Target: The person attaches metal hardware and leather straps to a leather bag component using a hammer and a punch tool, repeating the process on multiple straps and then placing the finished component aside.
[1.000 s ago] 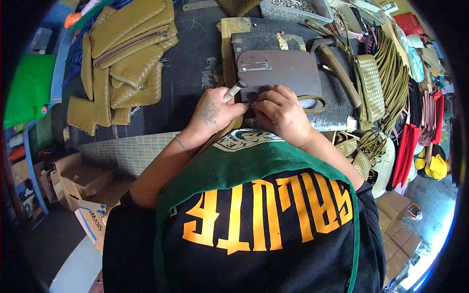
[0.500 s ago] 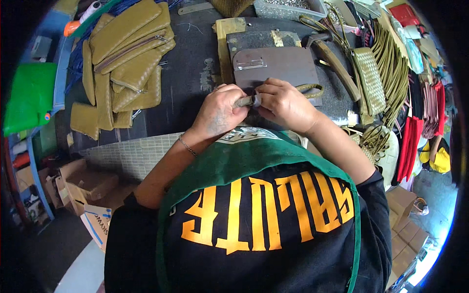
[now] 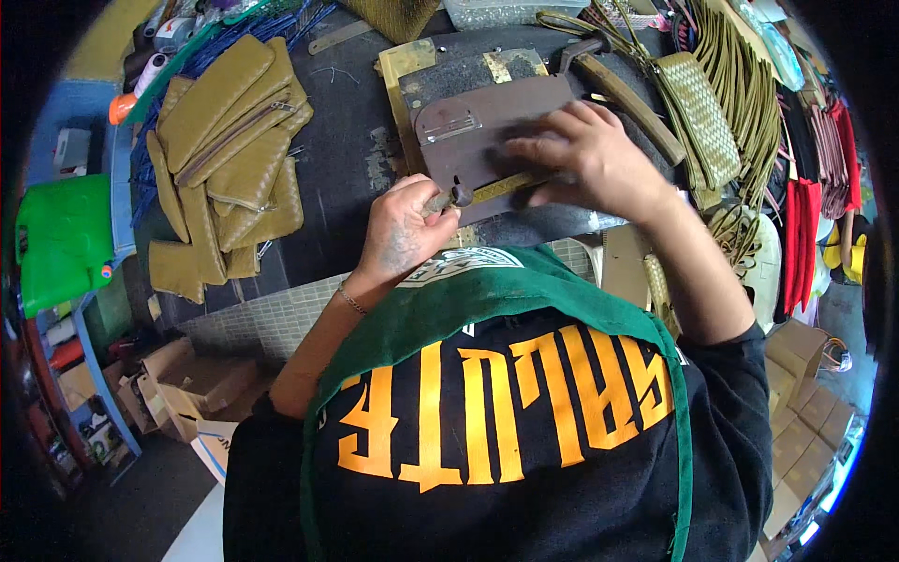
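Note:
A brown leather flap piece (image 3: 487,126) with a metal clasp lies on a grey pad on the dark workbench (image 3: 342,159). My left hand (image 3: 403,229) is closed around a small dark-handled tool (image 3: 449,197) at the piece's near edge. A thin brass-coloured strip (image 3: 501,187) runs along that edge from the tool toward my right hand (image 3: 585,155), which presses flat on the leather piece and on the strip's far end. My fingers hide the right part of the piece.
A pile of olive woven pouches (image 3: 229,159) lies on the bench to the left. Woven straps and another woven pouch (image 3: 702,117) sit at the right, with red items beyond. A green container (image 3: 61,244) and cardboard boxes (image 3: 187,384) stand at lower left.
My right hand has moved from beside the left hand up and right onto the leather piece. My left hand stays at the near edge with the tool.

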`<action>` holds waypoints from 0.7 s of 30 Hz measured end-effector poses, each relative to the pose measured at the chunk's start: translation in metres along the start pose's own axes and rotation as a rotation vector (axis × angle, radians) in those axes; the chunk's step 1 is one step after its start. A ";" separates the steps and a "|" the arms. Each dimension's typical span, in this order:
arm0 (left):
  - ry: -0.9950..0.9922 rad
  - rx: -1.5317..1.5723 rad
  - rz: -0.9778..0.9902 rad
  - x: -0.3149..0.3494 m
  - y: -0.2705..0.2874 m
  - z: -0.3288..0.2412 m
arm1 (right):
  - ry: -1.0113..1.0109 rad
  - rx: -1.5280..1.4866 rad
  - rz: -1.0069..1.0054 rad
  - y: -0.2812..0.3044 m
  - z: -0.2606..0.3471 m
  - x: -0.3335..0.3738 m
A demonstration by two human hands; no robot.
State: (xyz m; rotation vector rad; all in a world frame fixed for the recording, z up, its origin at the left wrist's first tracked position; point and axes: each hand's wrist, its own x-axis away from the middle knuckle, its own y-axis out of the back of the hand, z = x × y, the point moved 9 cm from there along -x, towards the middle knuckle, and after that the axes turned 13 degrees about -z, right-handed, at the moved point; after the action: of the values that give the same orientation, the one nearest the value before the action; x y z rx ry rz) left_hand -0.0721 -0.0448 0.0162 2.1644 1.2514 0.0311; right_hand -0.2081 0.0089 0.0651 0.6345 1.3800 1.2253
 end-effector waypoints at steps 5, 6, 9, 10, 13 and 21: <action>0.020 -0.061 0.065 0.001 -0.004 0.001 | 0.063 -0.064 -0.161 -0.029 0.056 -0.003; 0.021 -0.062 0.062 0.002 -0.005 0.002 | -0.060 -0.194 -0.165 -0.036 0.049 -0.001; 0.116 0.026 -0.022 0.005 -0.002 0.007 | -0.196 -0.345 -0.229 -0.042 0.044 0.007; 0.117 0.040 -0.025 0.005 -0.002 0.006 | -0.214 -0.366 -0.293 -0.039 0.043 0.009; 0.136 0.052 -0.018 0.009 -0.004 0.014 | -0.214 -0.389 -0.309 -0.040 0.043 0.011; 0.249 0.138 0.110 0.009 -0.008 0.022 | -0.254 -0.396 -0.297 -0.040 0.039 0.010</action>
State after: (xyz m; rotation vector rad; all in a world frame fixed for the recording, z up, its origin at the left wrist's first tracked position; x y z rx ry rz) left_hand -0.0670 -0.0461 -0.0080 2.4051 1.3008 0.2749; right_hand -0.1628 0.0173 0.0321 0.2817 0.9448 1.0928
